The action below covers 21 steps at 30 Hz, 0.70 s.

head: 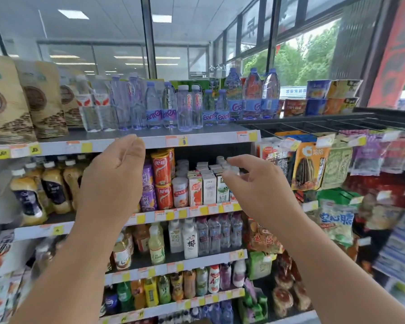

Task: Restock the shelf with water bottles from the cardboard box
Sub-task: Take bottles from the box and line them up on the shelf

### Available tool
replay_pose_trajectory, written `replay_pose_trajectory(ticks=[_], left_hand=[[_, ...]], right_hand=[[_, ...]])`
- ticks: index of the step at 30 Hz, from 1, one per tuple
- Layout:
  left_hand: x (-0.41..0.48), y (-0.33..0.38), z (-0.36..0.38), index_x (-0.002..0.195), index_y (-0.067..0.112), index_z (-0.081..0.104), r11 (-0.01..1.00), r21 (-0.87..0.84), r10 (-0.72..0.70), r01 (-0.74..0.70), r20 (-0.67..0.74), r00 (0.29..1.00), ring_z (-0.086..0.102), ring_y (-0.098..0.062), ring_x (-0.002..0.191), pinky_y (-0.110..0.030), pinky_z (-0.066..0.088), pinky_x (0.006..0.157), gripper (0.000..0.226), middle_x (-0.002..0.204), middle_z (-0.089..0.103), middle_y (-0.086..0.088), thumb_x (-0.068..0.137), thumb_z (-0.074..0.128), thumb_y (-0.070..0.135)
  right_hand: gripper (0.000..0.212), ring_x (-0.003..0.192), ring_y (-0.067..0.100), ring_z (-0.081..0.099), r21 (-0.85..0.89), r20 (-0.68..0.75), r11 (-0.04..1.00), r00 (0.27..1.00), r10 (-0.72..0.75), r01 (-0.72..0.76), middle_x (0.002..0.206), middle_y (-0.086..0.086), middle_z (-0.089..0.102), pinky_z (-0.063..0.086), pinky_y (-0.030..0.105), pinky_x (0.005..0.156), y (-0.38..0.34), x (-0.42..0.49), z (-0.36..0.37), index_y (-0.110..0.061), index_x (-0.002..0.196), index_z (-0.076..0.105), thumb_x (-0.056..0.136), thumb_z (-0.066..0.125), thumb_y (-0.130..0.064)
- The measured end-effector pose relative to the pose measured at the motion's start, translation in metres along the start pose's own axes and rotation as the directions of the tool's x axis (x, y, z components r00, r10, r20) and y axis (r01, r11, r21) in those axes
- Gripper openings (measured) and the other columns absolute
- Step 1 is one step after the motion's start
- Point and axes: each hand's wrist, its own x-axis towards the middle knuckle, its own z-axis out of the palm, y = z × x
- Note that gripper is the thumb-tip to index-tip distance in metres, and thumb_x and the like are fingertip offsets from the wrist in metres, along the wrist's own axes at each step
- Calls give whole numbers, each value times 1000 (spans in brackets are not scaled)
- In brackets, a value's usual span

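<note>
Left grip [112, 181] loosely curled, empty; right grip [253, 183] slack, half spread, empty. Clear ribbed plastic water bottles [187, 111] upright on flat grey shelf [208, 136] (pale caps).

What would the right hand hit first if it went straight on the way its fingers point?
Most likely the milk cartons: the right hand aims up-left at their tops. Depth is unclear, so how near it is cannot be told.
</note>
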Motion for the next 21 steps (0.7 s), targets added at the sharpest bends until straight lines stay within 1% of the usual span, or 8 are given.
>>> replay_pose_trajectory(ticks=[3, 5, 7, 9, 12, 14, 16, 21], left_hand=[[-1, -16, -3, 115, 55, 58, 997, -60, -43, 44, 30, 999, 65, -13, 114, -56, 51, 96, 43, 113, 68, 24, 82, 36, 72], [-6, -32, -2, 88, 65, 60, 996, -56, -63, 66, 55, 996, 68, -10, 97, -45, 52, 78, 25, 84, 65, 33, 84, 36, 70], [-17, -50, 0, 73, 67, 57, 995, -49, -83, 88, 87, 993, 68, -8, 84, -38, 49, 67, 25, 71, 61, 32, 89, 37, 65], [-30, -75, 5, 79, 72, 58, 990, -47, -125, 131, 121, 985, 69, -4, 87, -39, 55, 74, 24, 78, 65, 37, 89, 38, 65], [-48, -119, 19, 110, 55, 65, 971, -64, -212, 228, 194, 958, 67, -6, 106, -48, 54, 95, 39, 101, 67, 33, 83, 40, 69], [-60, -141, 28, 123, 39, 64, 955, -52, -271, 291, 240, 932, 65, -9, 114, -47, 51, 101, 51, 106, 62, 33, 86, 41, 67], [-74, -159, 38, 129, 37, 61, 943, 5, -318, 332, 300, 900, 63, -9, 116, -46, 50, 97, 48, 109, 62, 30, 93, 40, 63], [-108, -201, 59, 135, 33, 59, 927, 89, -372, 364, 327, 869, 62, -14, 118, -40, 49, 100, 43, 127, 66, 10, 102, 40, 53]], right_hand=[[38, 84, 4, 65, -36, -12, 998, 999, 48, -49, 119, -3, 68, 52, 29, 78, -4, -11, 11, -26, 128, 61, 92, 55, -37], [38, 62, -1, 63, -63, 1, 996, 997, 71, -71, 105, 1, 72, 55, 27, 71, -1, -21, 24, -24, 127, 61, 92, 56, -34], [36, 46, 1, 57, -86, 35, 991, 994, 107, -104, 87, -1, 73, 51, 20, 57, 7, -35, 42, -23, 126, 62, 92, 56, -33], [36, 48, 1, 58, -102, 86, 984, 984, 154, -145, 75, -5, 71, 47, 15, 52, 18, -50, 62, -24, 126, 62, 92, 56, -34], [35, 76, 8, 65, -128, 151, 972, 965, 214, -196, 100, -4, 71, 46, 22, 67, 35, -68, 97, -25, 125, 63, 92, 57, -36], [33, 69, 4, 63, -133, 178, 965, 952, 247, -225, 100, -6, 68, 47, 17, 59, 46, -78, 117, -28, 122, 64, 92, 56, -36], [33, 64, 3, 63, -144, 216, 957, 936, 279, -252, 92, -9, 66, 41, 4, 49, 56, -85, 135, -29, 124, 62, 92, 56, -35], [34, 60, 6, 63, -117, 300, 951, 902, 309, -287, 80, -9, 70, 47, 12, 59, 89, -99, 168, -26, 123, 64, 90, 60, -34]])
